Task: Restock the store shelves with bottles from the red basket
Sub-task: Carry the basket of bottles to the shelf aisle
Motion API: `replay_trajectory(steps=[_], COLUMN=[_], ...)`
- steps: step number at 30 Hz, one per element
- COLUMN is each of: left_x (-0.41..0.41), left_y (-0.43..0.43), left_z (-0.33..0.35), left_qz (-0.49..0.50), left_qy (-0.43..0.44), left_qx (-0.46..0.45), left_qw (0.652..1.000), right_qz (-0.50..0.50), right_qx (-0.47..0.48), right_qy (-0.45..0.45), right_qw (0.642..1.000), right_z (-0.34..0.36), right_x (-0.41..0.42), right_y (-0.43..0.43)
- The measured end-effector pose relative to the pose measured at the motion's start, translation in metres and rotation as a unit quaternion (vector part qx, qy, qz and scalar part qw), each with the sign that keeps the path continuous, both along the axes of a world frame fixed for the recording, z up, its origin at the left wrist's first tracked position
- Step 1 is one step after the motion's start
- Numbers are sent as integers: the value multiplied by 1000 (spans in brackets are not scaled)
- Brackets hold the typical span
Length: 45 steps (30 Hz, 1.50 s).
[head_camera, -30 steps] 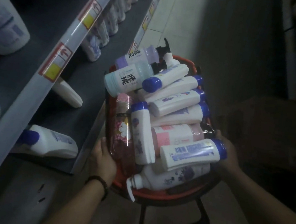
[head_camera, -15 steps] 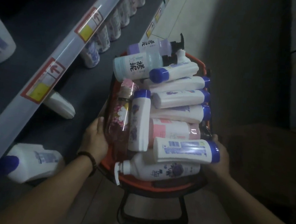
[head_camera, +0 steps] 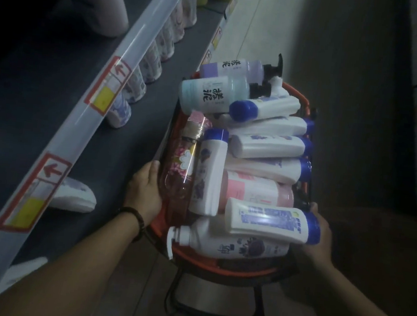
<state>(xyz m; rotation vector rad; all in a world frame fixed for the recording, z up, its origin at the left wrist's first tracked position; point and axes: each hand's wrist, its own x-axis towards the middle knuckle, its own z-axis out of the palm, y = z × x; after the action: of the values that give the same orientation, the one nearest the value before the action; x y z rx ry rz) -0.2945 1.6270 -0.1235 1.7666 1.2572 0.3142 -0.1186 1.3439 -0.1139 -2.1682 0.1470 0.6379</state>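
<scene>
The red basket is heaped with bottles lying flat: white ones with blue caps, a pink one, a clear pink floral one, a teal pump bottle and a purple pump bottle at its far end. My left hand grips the basket's left rim. My right hand holds the right rim, partly hidden behind a white blue-capped bottle. The basket's black handle hangs down below it.
Dark store shelves run along the left, edged by a pale price rail with red and yellow tags. A row of standing bottles lines the lower shelf, and a white bottle lies flat. The aisle floor stretches ahead.
The basket has been carried forward along the aisle, and the shelf bottles on the left have slid back past me. Both hands keep the same hold on the rim.
</scene>
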Motion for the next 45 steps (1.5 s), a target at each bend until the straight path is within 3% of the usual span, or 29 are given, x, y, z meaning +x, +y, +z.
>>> replay_trajectory(steps=[8,26,30,45], left_x=[62,209,232,268], left_y=[43,122,136,157], left_z=[2,7,5,6], left_qz=[-34,-41,-35,-45], left_qy=[4,18,10,13], left_qx=[20,41,30,2], left_qw=[999,998,999,999], right_qz=[7,-55,-30,-76], right_qx=[-48,-53,-67,-47], right_qy=[-40,-13,-14,17], right_qw=[998,997,997,996], right_z=[-5,12,11,31], right_x=[46,174,201,231], right_y=[30,119,130,160])
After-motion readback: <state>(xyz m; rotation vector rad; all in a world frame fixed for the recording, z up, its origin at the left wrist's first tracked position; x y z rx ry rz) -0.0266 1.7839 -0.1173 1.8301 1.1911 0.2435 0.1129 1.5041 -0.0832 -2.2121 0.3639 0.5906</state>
